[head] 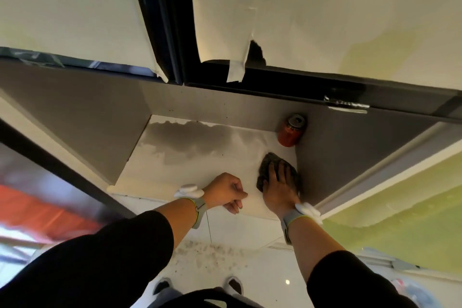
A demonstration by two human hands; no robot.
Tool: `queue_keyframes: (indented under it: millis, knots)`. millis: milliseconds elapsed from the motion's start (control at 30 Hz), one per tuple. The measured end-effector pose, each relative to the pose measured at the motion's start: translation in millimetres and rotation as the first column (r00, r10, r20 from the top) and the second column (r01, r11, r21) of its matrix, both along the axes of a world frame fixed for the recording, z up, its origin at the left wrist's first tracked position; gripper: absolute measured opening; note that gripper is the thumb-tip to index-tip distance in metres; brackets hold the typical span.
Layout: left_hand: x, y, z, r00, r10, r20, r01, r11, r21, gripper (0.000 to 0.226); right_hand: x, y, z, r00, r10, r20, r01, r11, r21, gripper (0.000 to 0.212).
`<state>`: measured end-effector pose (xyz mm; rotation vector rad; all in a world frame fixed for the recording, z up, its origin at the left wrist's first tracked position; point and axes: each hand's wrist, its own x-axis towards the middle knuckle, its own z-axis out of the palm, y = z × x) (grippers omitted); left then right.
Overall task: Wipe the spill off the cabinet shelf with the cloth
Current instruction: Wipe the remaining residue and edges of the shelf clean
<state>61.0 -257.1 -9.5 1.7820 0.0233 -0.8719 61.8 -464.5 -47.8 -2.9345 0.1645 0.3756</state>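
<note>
Pressing down on a dark, crumpled cloth [268,170], the right hand [280,189] is seen at the right end of the white cabinet shelf [190,182], close against the grey right side wall [350,157]. The fingers are laid fairly straight across the top of the cloth, so the grip is apart, flat on the fabric and not curled round it; part of the cloth is hidden beneath the palm. The cloth is observed on the shelf surface, near the front edge, with a red can [291,132] standing upright in the rear right corner beyond it, the two apart. A grey wet patch, the spill [187,140], is spread along the back of the shelf from the left wall toward the can; the cloth lies in front of and to the right of its main body, and whether its edge touches the wet area cannot be told. The left hand [226,191] is recorded at the front lip of the shelf, left of the cloth, fingers curled together over the edge with nothing held. Pale wrist bands with white units are worn on both wrists, and dark sleeves are pushed up both forearms. Taped paper sheets [312,12] cover the surfaces above the shelf opening.
</note>
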Motion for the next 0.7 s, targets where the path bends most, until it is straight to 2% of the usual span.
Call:
queue_keyframes:
  millis: [133,333,400,533,700]
  knots:
    - [1,2,0,0.989,0.14,-0.052,-0.142,0.99,-0.029,0.024,21,5,1,0.997,0.082,0.012,-0.082,0.997,-0.009,0.063]
    - [17,36,7,0.977,0.186,0.105,-0.205,0.955,0.214,0.029,59,20,3,0.995,0.087,-0.037,-0.087,0.996,-0.005,0.065]
    - [20,53,6,0.979,0.172,0.108,-0.194,0.948,0.251,0.03,69,28,4,0.996,0.06,-0.065,-0.061,0.998,-0.019,0.068]
    - [20,66,-1,0.973,0.224,0.064,-0.232,0.956,0.181,0.036,84,41,4,0.993,-0.011,-0.115,0.013,1.0,0.016,0.071]
    - [25,67,-6,0.971,0.229,0.064,-0.238,0.954,0.185,0.035,105,47,-1,0.989,-0.081,-0.127,0.09,0.993,0.072,0.078]
